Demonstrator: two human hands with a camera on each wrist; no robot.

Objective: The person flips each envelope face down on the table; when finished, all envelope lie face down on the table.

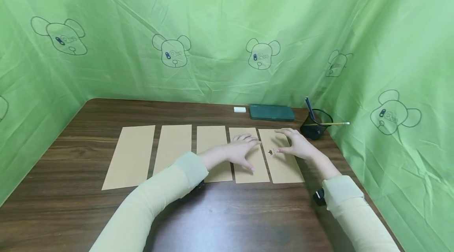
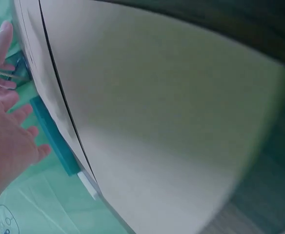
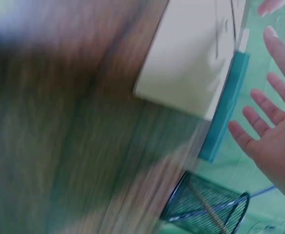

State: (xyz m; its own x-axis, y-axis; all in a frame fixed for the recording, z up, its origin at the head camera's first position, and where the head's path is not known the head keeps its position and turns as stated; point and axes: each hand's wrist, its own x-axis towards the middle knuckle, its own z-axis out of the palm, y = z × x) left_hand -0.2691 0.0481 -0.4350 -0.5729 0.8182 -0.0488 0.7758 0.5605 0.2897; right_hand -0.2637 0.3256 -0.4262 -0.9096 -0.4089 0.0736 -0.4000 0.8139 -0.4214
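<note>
Several flat kraft-brown paper rectangles lie side by side in a row on the dark wood table. My left hand (image 1: 240, 151) is over the second paper rectangle from the right (image 1: 253, 175), its fingers spread and holding nothing. Over the rightmost paper rectangle (image 1: 288, 171), which bears a small dark crown mark, is my right hand (image 1: 299, 146), also spread with nothing in it. In the right wrist view, the right hand (image 3: 279, 117) shows its palm and parted fingers, apart from the paper. The left forearm crosses in front of the middle paper rectangle (image 1: 211, 137).
Behind the row stand a dark green flat case (image 1: 271, 112) and a small white block (image 1: 239, 109). A black mesh pen cup (image 1: 312, 130) with a pencil (image 1: 337, 124) and a blue pen (image 1: 309, 107) is at the right edge. Green curtain (image 1: 213, 15) surrounds the table.
</note>
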